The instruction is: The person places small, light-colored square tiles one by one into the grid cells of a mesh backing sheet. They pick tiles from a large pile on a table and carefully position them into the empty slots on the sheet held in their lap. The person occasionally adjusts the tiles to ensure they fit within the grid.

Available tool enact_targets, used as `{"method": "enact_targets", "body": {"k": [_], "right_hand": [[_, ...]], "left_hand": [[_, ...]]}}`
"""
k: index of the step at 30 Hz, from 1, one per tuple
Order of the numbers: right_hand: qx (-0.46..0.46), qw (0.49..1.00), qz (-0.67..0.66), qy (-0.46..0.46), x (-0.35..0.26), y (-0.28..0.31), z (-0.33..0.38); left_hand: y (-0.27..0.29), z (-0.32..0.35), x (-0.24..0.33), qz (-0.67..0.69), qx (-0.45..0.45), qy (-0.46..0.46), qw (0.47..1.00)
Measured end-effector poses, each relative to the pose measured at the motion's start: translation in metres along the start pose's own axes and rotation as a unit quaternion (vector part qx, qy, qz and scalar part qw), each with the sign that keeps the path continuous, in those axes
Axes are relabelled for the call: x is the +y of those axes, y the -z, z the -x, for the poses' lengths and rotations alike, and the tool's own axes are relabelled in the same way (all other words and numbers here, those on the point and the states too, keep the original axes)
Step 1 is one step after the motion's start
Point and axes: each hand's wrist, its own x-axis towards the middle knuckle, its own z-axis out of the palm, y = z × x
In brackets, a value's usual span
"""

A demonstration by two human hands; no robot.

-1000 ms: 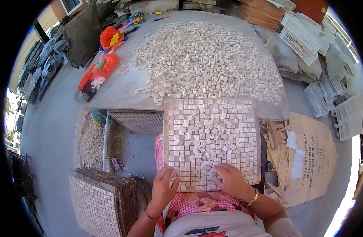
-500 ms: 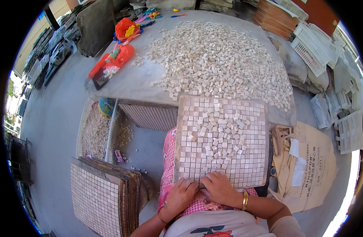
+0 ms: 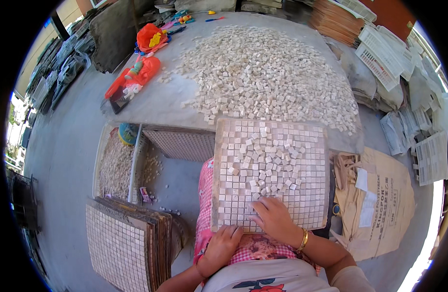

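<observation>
A square mosaic board [image 3: 218,194] with a grid of pale stone tiles rests on my lap. Several loose cube tiles [image 3: 270,160] lie heaped over its middle, and some cells of the grid hold no tile. My left hand [image 3: 222,247] grips the board's near edge at the left corner, fingers bent over the rim. Above the near rows, my right hand [image 3: 276,220] reaches in with fingertips down on the tiles; thumb and forefinger are apart, and no held tile shows. The palm side of both hands is hidden.
A large pile of loose tiles [image 3: 272,73] spreads over the grey table beyond the board. To the left stand a white crate of tile chips [image 3: 116,168] and a stack of tiled boards [image 3: 119,243]. A brown sack [image 3: 380,209] lies right; red bags [image 3: 143,70] sit far left.
My right hand has moved forward from the board's near edge onto the tiles, parting from my left hand. My left hand has shifted slightly down, staying at the edge.
</observation>
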Motion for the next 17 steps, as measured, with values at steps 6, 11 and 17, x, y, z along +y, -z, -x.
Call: {"method": "enact_targets", "body": {"k": [6,11,17], "right_hand": [[-0.009,1.000,0.008,-0.003,0.003,-0.004,-0.005],[0.001,1.000,-0.026,0.016,-0.002,-0.005,-0.009],[-0.041,0.996,-0.053,0.054,-0.020,-0.030,-0.028]], "left_hand": [[0.006,-0.003,0.004,-0.037,-0.043,0.029,0.998],[0.006,0.001,-0.002,0.018,0.021,0.042,0.999],[0.030,0.017,-0.026,0.135,0.099,0.249,0.954]]}}
